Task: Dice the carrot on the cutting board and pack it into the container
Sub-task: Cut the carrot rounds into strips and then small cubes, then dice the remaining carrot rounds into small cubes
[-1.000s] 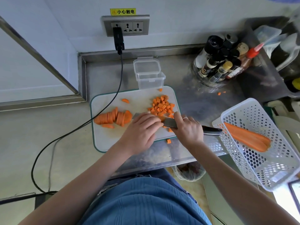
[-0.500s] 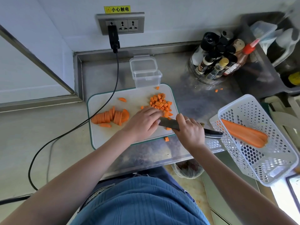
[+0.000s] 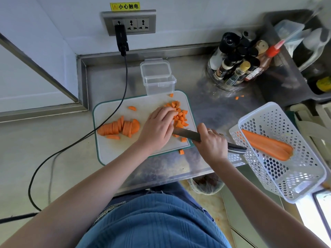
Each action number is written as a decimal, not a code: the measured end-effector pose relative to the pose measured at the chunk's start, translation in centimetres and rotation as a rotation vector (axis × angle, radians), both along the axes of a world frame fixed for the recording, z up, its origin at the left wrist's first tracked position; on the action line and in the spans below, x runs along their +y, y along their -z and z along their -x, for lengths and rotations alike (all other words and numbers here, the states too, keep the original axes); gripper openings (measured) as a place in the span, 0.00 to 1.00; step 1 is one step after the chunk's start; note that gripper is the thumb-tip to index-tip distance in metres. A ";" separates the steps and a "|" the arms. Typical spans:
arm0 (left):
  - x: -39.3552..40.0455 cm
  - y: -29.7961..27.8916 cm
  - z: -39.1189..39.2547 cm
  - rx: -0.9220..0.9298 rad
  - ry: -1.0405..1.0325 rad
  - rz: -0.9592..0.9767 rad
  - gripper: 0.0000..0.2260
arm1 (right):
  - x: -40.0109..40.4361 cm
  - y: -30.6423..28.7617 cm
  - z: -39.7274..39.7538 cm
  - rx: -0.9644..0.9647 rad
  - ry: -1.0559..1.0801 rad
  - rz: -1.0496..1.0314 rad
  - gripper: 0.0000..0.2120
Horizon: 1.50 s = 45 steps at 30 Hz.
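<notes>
We find the carrot in three states on the cutting board (image 3: 114,154): a row of thick slices (image 3: 119,127) leaning together at the left, a heap of diced pieces (image 3: 179,113) at the right, and a few strays — one cube (image 3: 181,151) lies off the board on the steel counter (image 3: 220,108). The empty container (image 3: 158,81) stands open just beyond the board's far edge, touching or nearly touching it.

We judge the carrot firm and dense, not fragile; the slices should hold still under flat fingers, while the small cubes look light and apt to roll or scatter. Scooping them with a cupped palm against the blade seems the better hold than pinching single pieces.

Our left hand (image 3: 157,127) lies palm down on the board, fingers nearly straight and close together, their tips touching the diced heap. Our right hand (image 3: 210,142) is clenched around the knife (image 3: 189,134) handle — the blade lies low over the board, its tip hidden under our left hand. A whole carrot (image 3: 266,144) waits in the white basket (image 3: 304,183) at the right.
</notes>
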<state>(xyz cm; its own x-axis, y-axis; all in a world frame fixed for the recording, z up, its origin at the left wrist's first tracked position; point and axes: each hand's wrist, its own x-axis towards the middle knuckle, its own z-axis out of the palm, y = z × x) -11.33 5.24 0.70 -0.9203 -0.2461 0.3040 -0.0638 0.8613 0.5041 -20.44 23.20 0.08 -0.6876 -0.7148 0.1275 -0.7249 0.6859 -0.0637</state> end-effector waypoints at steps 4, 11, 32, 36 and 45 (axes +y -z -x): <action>2.2 0.9 -3.0 0.194 -0.105 -0.088 0.03 | 2.1 -0.1 0.9 -0.154 0.266 0.061 0.16; 4.8 6.2 -2.1 -0.154 0.544 0.273 0.12 | 4.0 0.0 0.8 -0.242 0.484 0.126 0.18; 0.5 4.4 -2.5 -0.059 -0.417 -0.299 0.12 | 2.9 1.2 1.9 -0.648 -0.051 -0.094 0.10; 1.6 5.7 -4.4 -0.200 -0.469 -0.388 0.08 | 0.8 0.8 4.6 -0.528 -0.307 -0.285 0.15; 1.9 5.8 -5.2 -0.175 -0.685 -0.598 0.10 | -3.8 0.9 8.8 -0.478 -0.411 -0.387 0.14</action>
